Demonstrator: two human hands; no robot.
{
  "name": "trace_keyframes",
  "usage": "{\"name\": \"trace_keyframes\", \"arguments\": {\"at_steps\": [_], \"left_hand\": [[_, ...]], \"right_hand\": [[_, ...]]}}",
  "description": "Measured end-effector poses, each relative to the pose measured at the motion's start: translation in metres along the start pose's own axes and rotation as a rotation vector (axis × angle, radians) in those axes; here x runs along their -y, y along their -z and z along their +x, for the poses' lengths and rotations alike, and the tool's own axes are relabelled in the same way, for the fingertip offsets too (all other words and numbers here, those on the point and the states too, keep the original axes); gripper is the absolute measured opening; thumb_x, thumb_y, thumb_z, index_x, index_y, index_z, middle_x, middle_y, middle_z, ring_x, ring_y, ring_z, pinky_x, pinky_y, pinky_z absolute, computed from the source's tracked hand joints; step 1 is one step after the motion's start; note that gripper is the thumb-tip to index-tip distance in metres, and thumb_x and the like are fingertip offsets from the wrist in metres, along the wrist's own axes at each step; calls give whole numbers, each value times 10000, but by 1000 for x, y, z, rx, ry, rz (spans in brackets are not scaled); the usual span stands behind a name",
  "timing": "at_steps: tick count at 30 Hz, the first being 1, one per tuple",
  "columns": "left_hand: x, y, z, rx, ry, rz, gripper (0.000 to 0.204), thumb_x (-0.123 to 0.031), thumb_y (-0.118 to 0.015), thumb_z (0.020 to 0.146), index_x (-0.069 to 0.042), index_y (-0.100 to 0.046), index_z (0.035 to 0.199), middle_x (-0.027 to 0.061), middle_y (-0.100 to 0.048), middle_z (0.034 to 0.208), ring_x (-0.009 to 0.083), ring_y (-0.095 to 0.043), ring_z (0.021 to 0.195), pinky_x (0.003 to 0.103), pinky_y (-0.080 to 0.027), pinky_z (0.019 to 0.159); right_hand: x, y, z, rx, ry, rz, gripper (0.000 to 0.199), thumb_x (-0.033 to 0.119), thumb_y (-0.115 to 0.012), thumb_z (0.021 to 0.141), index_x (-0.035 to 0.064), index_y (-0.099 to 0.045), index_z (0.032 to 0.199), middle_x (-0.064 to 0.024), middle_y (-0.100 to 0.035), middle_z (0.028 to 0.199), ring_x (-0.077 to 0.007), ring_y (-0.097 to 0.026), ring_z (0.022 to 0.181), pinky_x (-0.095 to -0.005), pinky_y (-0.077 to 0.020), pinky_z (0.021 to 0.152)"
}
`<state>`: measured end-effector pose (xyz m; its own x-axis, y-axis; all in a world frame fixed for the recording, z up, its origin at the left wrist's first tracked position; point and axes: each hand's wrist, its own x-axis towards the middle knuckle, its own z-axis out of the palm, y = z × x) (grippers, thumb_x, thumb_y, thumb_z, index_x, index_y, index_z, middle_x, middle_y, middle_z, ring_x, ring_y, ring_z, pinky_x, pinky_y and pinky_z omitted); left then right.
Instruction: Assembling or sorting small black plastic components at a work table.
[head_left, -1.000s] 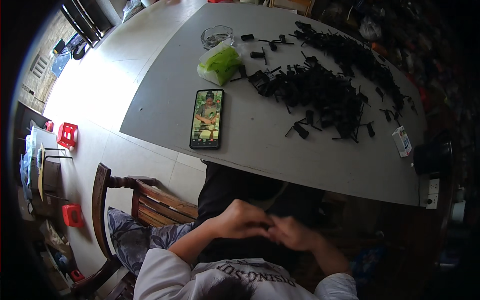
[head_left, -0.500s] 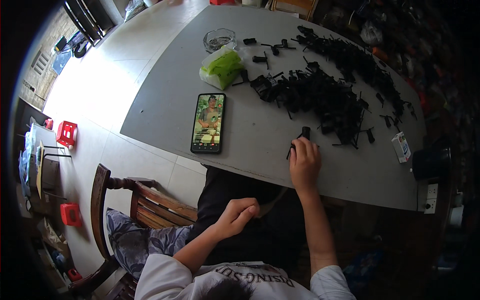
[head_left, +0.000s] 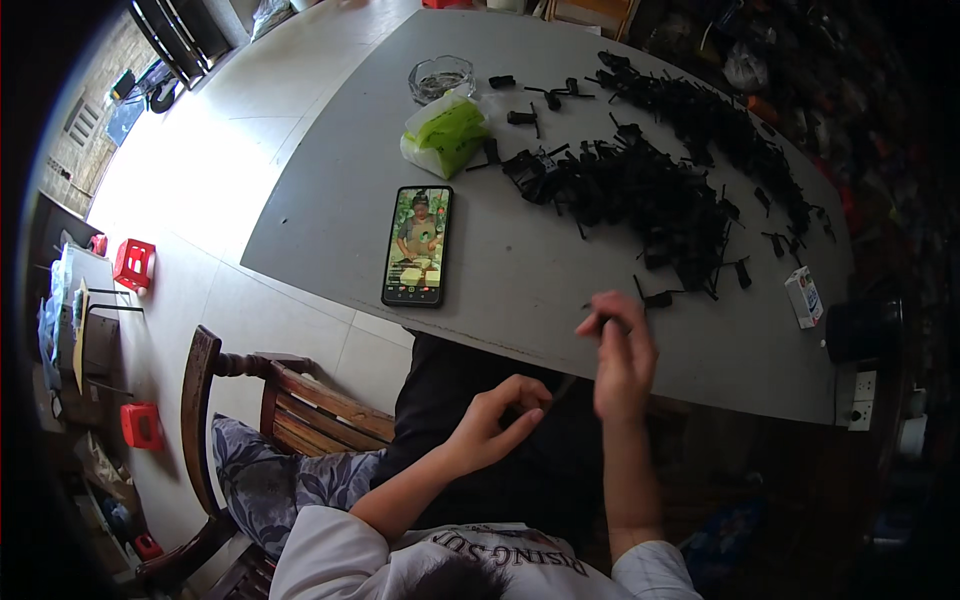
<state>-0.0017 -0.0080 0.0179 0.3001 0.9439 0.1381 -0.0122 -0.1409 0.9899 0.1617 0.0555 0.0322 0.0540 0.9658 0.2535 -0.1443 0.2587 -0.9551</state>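
My left hand (head_left: 495, 425) is over my lap, just off the table's front edge. Its fingers are curled with the thumb towards them; whatever they hold, if anything, is hidden. Above the front part of the table is my right hand (head_left: 624, 365), blurred by motion. A dark patch shows between its bent fingers, too smeared to tell a held piece from shadow. Just beyond this hand lies a small black plastic part with a thin stem (head_left: 657, 299). Farther back is a large heap of similar black parts (head_left: 640, 200).
On the grey table (head_left: 330, 220) lie a lit phone (head_left: 417, 246), a green and white plastic bag (head_left: 445, 137) and a glass ashtray (head_left: 440, 78). A second row of black parts (head_left: 710, 120) runs behind the heap. At right stands a small white box (head_left: 803, 297). A wooden chair (head_left: 325, 400) is at left.
My right hand has drawn back a little and to the right. The black part at its fingertips is gone from there, and one now lies nearer the heap. My left hand has loosened and moved right.
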Motion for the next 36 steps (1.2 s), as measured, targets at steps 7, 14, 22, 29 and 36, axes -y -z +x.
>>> {"name": "trace_keyframes", "arguments": {"at_steps": [7,14,22,29,36], "left_hand": [[-3,-13,3,-247,-121,412,273,-69,-673,761,-32,-525,987,73,-588,800,142,-559,578,243,-460,552],[-11,10,-5,-142,-28,121,222,-89,-661,764,1,-609,959,95,-622,747,145,-583,572,232,-458,551],[-16,25,-10,166,-231,87,219,-173,-670,781,-25,-654,940,62,-536,644,211,-526,549,293,-410,506],[-20,21,-11,133,-311,243,377,-110,-718,713,-39,-632,1073,52,-494,640,195,-512,532,287,-404,475],[-27,17,-13,135,-440,363,444,-114,-733,691,-41,-622,1115,28,-450,623,163,-475,465,270,-372,411]], "right_hand": [[4,-47,-60,-42,-202,275,116,44,-404,923,3,-456,1017,-126,-478,1071,-162,-532,925,-292,-439,832],[11,-14,-63,113,178,-502,197,189,-490,918,23,-554,834,-81,-573,775,-216,-578,769,-299,-447,694],[10,5,-77,524,-565,389,348,57,-725,712,76,-483,961,-39,-558,947,-104,-519,884,-259,-401,793],[14,-5,-88,236,-700,684,201,-22,-644,768,76,-505,874,-40,-557,943,-114,-529,906,-239,-409,818],[16,-5,-87,255,-667,850,154,-64,-584,777,70,-532,831,-87,-604,935,-165,-575,922,-261,-440,814]]}}
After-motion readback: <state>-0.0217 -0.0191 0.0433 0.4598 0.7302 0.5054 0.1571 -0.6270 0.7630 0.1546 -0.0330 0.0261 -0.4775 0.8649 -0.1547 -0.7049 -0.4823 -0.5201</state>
